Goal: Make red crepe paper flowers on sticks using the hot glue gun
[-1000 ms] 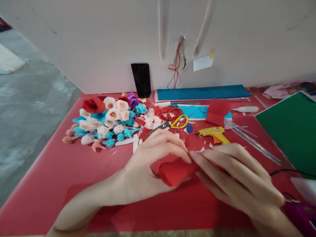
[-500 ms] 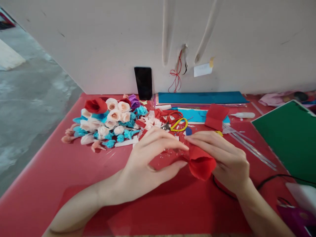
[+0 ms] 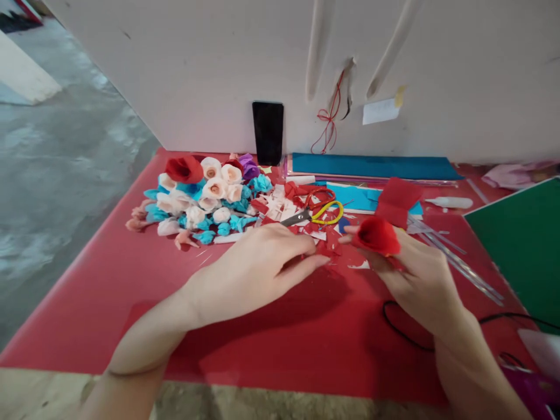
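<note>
My right hand point(image 3: 420, 274) grips a red paper flower point(image 3: 378, 235) from below, its cupped opening facing me. To its left, my left hand point(image 3: 258, 271) reaches over the red and white paper scraps point(image 3: 321, 236), thumb and fingers a little apart with nothing visible between them. Just beyond that hand lie scissors point(image 3: 317, 213) with one red and one yellow handle. A pile of paper flowers point(image 3: 205, 198) in white, blue, red and purple sits on the left of the red table point(image 3: 262, 350). Behind the held flower is a folded red paper piece point(image 3: 398, 201).
A dark phone point(image 3: 268, 133) leans on the white panel point(image 3: 196, 70) at the back. Blue paper sheets point(image 3: 371, 165), a white glue bottle point(image 3: 450, 202) and clear glue sticks point(image 3: 464, 262) lie behind and right. A green board point(image 3: 520, 239) and a black cord point(image 3: 406, 341) are at the right.
My right hand has raised the red flower away from my left hand, which was beside it with fingertips close. My left hand is now lower over the scraps. The view has shifted.
</note>
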Action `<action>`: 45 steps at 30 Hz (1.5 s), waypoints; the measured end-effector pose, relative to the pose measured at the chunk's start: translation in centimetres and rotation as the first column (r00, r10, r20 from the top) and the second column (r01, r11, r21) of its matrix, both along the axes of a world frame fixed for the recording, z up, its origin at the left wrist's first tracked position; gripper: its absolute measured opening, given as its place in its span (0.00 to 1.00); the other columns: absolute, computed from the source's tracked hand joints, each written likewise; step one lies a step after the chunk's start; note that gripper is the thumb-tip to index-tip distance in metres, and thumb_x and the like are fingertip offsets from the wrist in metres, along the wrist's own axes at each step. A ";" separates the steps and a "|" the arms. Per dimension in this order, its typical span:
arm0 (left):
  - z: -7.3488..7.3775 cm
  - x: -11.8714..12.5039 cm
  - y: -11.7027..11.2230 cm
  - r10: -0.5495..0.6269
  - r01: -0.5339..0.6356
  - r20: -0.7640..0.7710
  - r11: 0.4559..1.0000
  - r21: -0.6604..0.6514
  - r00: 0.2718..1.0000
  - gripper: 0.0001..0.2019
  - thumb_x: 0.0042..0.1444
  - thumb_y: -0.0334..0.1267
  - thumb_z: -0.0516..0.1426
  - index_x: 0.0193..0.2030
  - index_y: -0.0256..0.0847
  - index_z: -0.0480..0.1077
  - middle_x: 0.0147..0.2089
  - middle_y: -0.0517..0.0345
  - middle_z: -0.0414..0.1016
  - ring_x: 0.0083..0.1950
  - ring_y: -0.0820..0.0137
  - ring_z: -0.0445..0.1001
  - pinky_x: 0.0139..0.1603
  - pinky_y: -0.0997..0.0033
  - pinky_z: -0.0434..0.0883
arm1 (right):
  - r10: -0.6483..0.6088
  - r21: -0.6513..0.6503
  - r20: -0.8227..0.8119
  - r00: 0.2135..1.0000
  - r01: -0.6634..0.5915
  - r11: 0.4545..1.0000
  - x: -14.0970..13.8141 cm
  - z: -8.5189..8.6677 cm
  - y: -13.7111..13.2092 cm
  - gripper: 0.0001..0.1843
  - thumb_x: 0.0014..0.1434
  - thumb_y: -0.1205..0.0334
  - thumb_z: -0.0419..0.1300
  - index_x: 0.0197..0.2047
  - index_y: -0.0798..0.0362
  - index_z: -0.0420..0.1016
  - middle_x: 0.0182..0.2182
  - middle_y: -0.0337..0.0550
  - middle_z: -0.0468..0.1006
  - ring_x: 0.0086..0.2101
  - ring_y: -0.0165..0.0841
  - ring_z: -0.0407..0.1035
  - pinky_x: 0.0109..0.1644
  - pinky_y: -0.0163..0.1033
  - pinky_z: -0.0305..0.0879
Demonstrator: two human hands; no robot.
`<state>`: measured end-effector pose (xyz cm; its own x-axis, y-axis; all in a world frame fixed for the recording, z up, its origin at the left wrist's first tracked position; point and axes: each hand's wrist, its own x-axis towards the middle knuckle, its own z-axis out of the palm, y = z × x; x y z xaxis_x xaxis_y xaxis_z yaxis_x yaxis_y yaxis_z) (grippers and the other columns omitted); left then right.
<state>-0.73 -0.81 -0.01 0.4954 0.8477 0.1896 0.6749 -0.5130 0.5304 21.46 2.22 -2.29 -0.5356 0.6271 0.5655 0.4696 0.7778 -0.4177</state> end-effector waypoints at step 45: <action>-13.7 -8.8 -6.9 0.096 -0.096 -0.029 0.995 0.007 0.995 0.08 0.60 0.30 0.53 0.45 0.38 0.68 0.40 0.50 0.76 0.41 0.68 0.75 0.43 0.67 0.75 | 0.155 -0.099 0.346 0.925 -0.128 0.987 1.2 -2.1 -0.3 0.13 0.65 0.66 0.48 0.51 0.53 0.66 0.40 0.40 0.76 0.39 0.33 0.71 0.42 0.37 0.66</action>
<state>-9.50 -7.69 -13.69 0.4169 0.8907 0.1811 0.7364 -0.4478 0.5071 22.67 1.95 -4.35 -0.7779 0.5626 0.2799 0.4839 0.8205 -0.3045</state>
